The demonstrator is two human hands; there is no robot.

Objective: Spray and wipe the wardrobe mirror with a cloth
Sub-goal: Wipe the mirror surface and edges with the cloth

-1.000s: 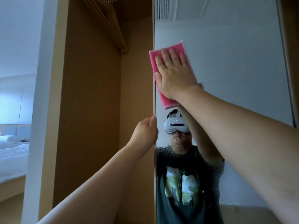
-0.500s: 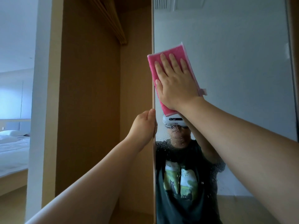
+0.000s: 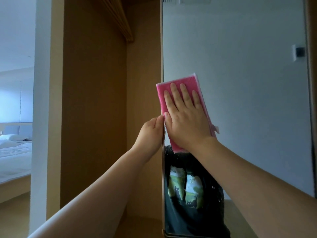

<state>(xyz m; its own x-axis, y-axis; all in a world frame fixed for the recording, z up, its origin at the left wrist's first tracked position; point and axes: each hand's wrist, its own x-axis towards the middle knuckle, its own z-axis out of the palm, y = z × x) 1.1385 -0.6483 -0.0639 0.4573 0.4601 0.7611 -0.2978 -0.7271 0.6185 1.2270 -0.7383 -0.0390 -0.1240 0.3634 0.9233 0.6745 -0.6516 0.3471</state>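
View: head camera, looking forward at an open wardrobe door.
Mirror (image 3: 243, 109): covers the door's front face and fills the right half of the frame; it reflects a pale wall and a small wall fitting (image 3: 298, 52) near its right side.
Cloth (image 3: 193, 81): pink, folded to a long rectangle, lying flat on the mirror at mid height, its left side at the door edge (image 3: 162, 66).
Right hand (image 3: 187, 121): laid palm-down on the cloth, pressing it to the glass.
Right fingers (image 3: 185, 95): straight and slightly spread, pointing up, curled round nothing.
Left hand (image 3: 151, 133): just left of the right hand, at the door edge and level with the cloth's lower half.
Left fingers (image 3: 158, 120): curled onto the door edge and holding it; the tips are hidden behind the door.
Droplets (image 3: 167, 149): fine specks on the glass just under the cloth, near the edge.
Reflection: a dark printed T-shirt (image 3: 187, 188) shows below the cloth.
Wardrobe interior (image 3: 94, 109): bare brown panels, with a wooden rail (image 3: 120, 19) at the top.
Far left: a bed (image 3: 13, 152) with white linen in the next room.
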